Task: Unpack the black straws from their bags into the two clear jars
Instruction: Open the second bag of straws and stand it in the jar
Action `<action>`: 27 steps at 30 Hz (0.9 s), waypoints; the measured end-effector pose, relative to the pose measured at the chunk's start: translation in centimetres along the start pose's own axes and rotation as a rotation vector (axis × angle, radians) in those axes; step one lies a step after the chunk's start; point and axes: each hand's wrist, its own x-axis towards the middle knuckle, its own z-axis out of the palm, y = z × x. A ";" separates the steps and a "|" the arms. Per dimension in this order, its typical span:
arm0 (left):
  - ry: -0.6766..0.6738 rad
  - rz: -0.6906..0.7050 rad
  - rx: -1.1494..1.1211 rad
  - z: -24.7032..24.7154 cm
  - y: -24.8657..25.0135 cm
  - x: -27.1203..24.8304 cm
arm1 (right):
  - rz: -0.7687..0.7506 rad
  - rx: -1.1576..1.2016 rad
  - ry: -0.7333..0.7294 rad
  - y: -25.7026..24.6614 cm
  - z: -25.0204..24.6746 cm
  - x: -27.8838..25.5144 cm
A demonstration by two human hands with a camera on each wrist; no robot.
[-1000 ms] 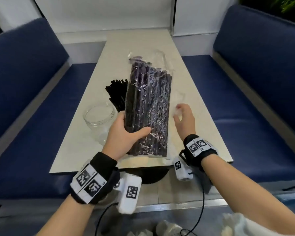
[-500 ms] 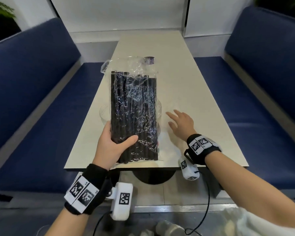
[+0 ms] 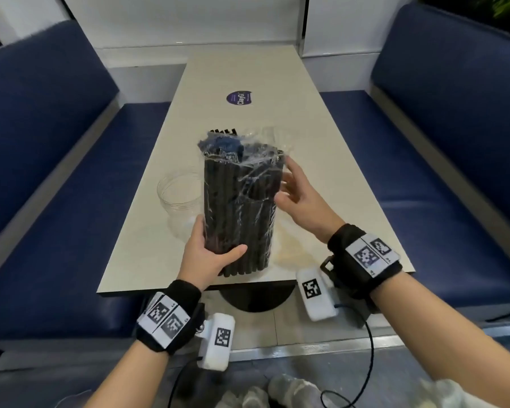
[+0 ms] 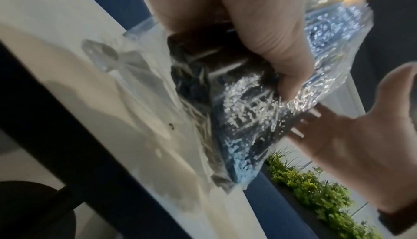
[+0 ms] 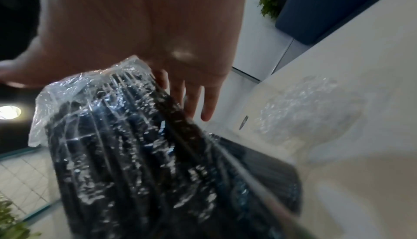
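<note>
My left hand (image 3: 211, 257) grips the lower end of a clear bag of black straws (image 3: 242, 207) and holds it upright over the near part of the table (image 3: 321, 142). My right hand (image 3: 295, 192) is open with spread fingers at the bag's upper right edge; whether it touches is unclear. The left wrist view shows my thumb pressed on the crinkled bag (image 4: 248, 118). An empty clear jar (image 3: 174, 195) stands just left of the bag. Tips of loose black straws (image 3: 223, 131) show behind the bag's top; what holds them is hidden.
A purple round sticker (image 3: 239, 98) marks the table's far half. Crumpled clear plastic (image 5: 311, 114) lies on the table to the right of the bag. Blue bench seats (image 3: 424, 160) flank the table on both sides.
My right hand has lifted off the table and come up to the bag's upper right edge. My left hand still grips the bag, which now stands more upright.
</note>
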 end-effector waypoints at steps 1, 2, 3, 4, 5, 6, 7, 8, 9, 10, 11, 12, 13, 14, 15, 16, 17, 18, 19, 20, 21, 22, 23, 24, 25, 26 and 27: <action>0.000 -0.006 -0.001 0.2 -0.3 0.1 | -0.001 0.027 -0.027 -0.3 0.2 0.0; 0.001 -0.009 -0.003 0.3 -0.6 0.2 | -0.017 0.060 -0.031 -0.7 0.4 0.0; 0.000 -0.011 -0.002 0.4 -0.8 0.4 | -0.049 0.088 -0.027 -0.9 0.6 0.0; -0.003 -0.018 0.001 0.4 -1.0 0.5 | -0.089 0.099 -0.021 -1.1 0.7 0.0; -0.009 -0.025 0.006 0.4 -1.0 0.5 | -0.127 0.086 -0.014 -1.0 0.8 0.0; -0.019 -0.032 0.017 0.4 -1.0 0.5 | -0.159 0.061 -0.011 -1.1 0.9 -0.1; -0.030 -0.036 0.030 0.3 -0.8 0.5 | -0.185 0.033 -0.004 -1.1 1.0 -0.1; -0.030 -0.038 0.051 0.2 -0.7 0.5 | -0.206 0.010 0.002 -1.1 1.1 -0.2; -0.026 -0.037 0.078 0.0 -0.4 0.4 | -0.222 -0.013 0.005 -1.1 1.2 -0.2; -0.016 -0.029 0.099 -0.2 -0.1 0.4 | -0.234 -0.035 0.009 -1.1 1.3 -0.3; -0.005 -0.013 0.100 -0.5 0.3 0.3 | -0.242 -0.056 0.013 -1.0 1.5 -0.4; 0.011 0.011 0.081 -0.8 0.8 0.3 | -0.251 -0.071 0.017 -1.1 1.6 -0.5; 0.031 0.042 0.043 -1.2 1.5 0.2 | -0.257 -0.076 0.021 -1.1 1.7 -0.6; 0.047 0.085 0.003 -1.6 2.2 0.1 | -0.262 -0.073 0.021 -1.1 1.9 -0.6; 0.048 0.147 -0.031 -2.1 3.1 -0.1 | -0.265 -0.067 0.016 -1.2 2.0 -0.7; 0.036 0.221 -0.049 -2.5 3.9 -0.2 | -0.262 -0.064 0.004 -1.2 2.1 -0.8; 0.013 0.292 -0.052 -3.0 4.7 -0.4 | -0.252 -0.054 -0.010 -1.2 2.2 -0.9; -0.007 0.341 -0.048 -3.3 5.4 -0.5 | -0.239 -0.024 -0.026 -1.2 2.3 -1.0; -0.019 0.364 -0.049 -3.6 6.0 -0.5 | -0.225 0.031 -0.041 -1.2 2.3 -1.1; -0.021 0.373 -0.035 -3.9 6.3 -0.4 | -0.215 0.092 -0.052 -1.1 2.3 -1.2; -0.015 0.386 -0.007 -4.0 6.3 -0.3 | -0.211 0.145 -0.053 -1.1 2.3 -1.3; -0.006 0.408 0.028 -4.1 6.3 -0.1 | -0.206 0.188 -0.051 -1.1 2.3 -1.3; 0.005 0.436 0.052 -4.0 6.2 0.0 | -0.193 0.223 -0.050 -1.1 2.2 -1.3; 0.017 0.455 0.063 -4.0 6.1 0.0 | -0.184 0.246 -0.056 -1.2 2.1 -1.4; 0.027 0.469 0.063 -3.9 5.9 0.0 | -0.174 0.249 -0.059 -1.2 2.1 -1.4; 0.035 0.481 0.061 -3.9 5.7 0.0 | -0.164 0.242 -0.060 -1.2 2.1 -1.3; 0.042 0.495 0.065 -3.9 5.4 0.1 | -0.150 0.220 -0.057 -1.1 2.1 -1.3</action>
